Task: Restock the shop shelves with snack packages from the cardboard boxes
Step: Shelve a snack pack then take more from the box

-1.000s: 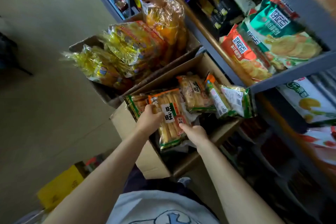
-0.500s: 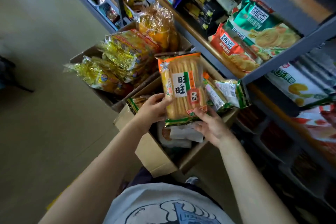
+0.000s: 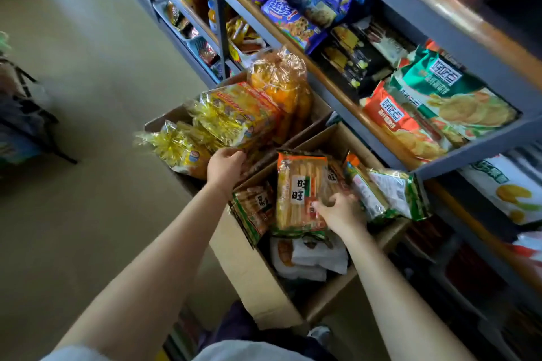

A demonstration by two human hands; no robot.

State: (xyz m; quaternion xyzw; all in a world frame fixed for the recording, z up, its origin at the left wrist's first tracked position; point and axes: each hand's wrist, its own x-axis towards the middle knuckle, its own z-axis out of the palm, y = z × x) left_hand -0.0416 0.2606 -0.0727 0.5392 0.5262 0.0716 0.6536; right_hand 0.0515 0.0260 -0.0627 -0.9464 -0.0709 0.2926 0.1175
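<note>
**Rice cracker pack held over the near box, left hand at the far box**

The right hand (image 3: 340, 211) was extended forward and down from the lower right, its arm bare, and its grip was closed on the lower right edge of a rice cracker pack (image 3: 300, 193); the thumb lay on the printed front and the remaining fingers were hidden behind the wrapper. The pack was held upright over the open near cardboard box (image 3: 252, 269), just beside a second, tilted pack of the same kind (image 3: 253, 208) at the box's left wall. The left hand (image 3: 225, 165) was stretched further forward, palm down, with its fingers curled over the near rim of the far cardboard box (image 3: 164, 121), touching the yellow snack bags (image 3: 231, 114) piled there. Whether a bag was actually gripped or the fingers merely rested on one could not be told, the fingertips being buried among the wrappers.

The bottom of the near box was in shadow, and only pale, crumpled wrappers (image 3: 311, 258) could be made out there. Green-edged packs (image 3: 390, 193) leaned over its right rim. The shelf (image 3: 469, 143) above carried crisp bags (image 3: 440, 102), partly blurred. The lower shelves were dark, and their contents were cut off at the right edge.
</note>
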